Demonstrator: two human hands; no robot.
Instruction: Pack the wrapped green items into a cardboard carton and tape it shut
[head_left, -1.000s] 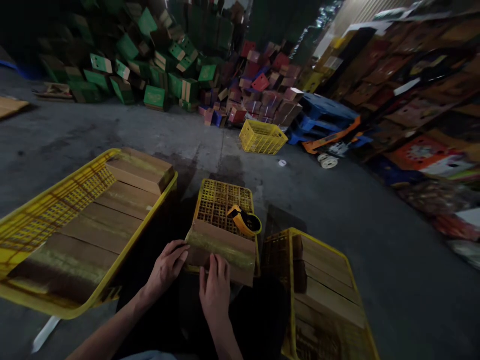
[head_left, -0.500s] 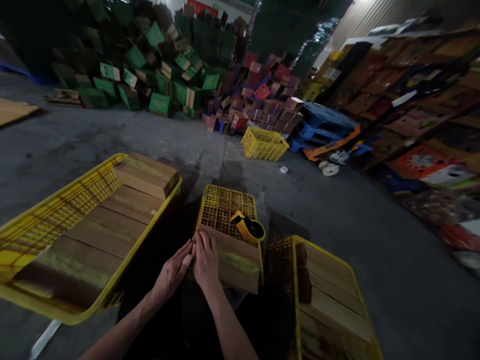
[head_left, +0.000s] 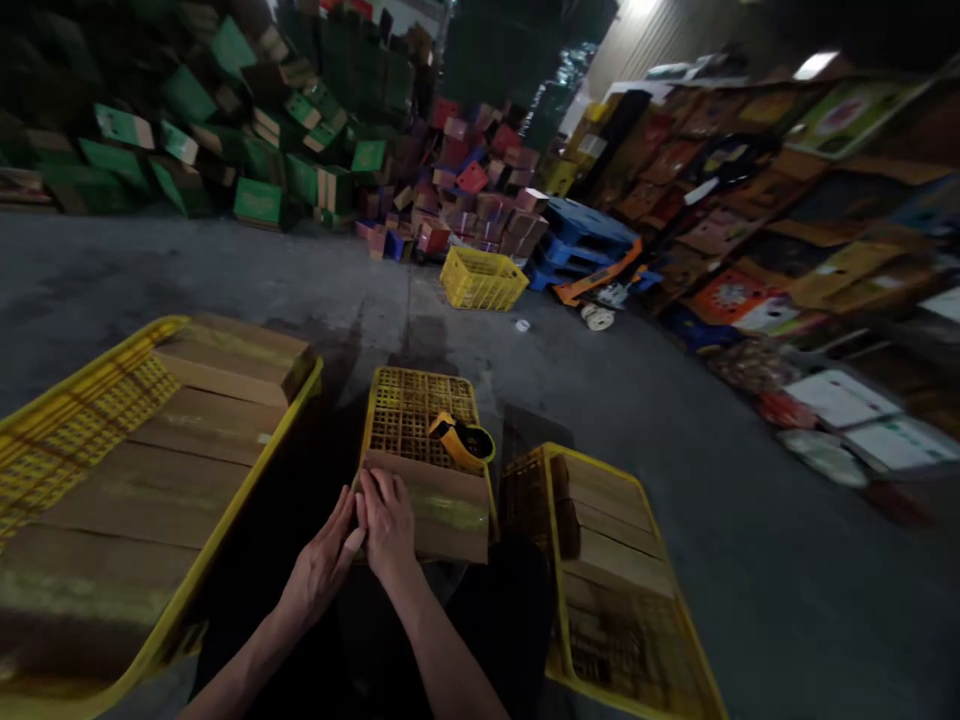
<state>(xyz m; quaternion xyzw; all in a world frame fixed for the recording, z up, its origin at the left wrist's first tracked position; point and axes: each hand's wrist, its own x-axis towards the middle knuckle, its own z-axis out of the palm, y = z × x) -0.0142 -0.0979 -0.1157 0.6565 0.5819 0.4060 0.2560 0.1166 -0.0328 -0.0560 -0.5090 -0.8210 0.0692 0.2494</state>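
A brown cardboard box (head_left: pixel 446 508) taped along its top lies on an upturned yellow crate (head_left: pixel 416 405) in front of me. My right hand (head_left: pixel 388 525) rests flat on the box's left end, fingers stretched out. My left hand (head_left: pixel 322 565) presses its fingers against the box's left side, right beside my right hand, fingers straight and together. A yellow tape dispenser (head_left: pixel 463 441) sits on the crate just behind the box.
A yellow crate (head_left: pixel 127 370) with several brown boxes stands at my left, another yellow crate (head_left: pixel 600 470) of boxes at my right. Farther off lie a small yellow crate (head_left: pixel 482 279), blue pallets (head_left: pixel 581 228), and heaps of green and red cartons. Flattened cartons line the right side.
My right hand slid from the box's near face to its left end and met my left hand there. The view swung to the right.
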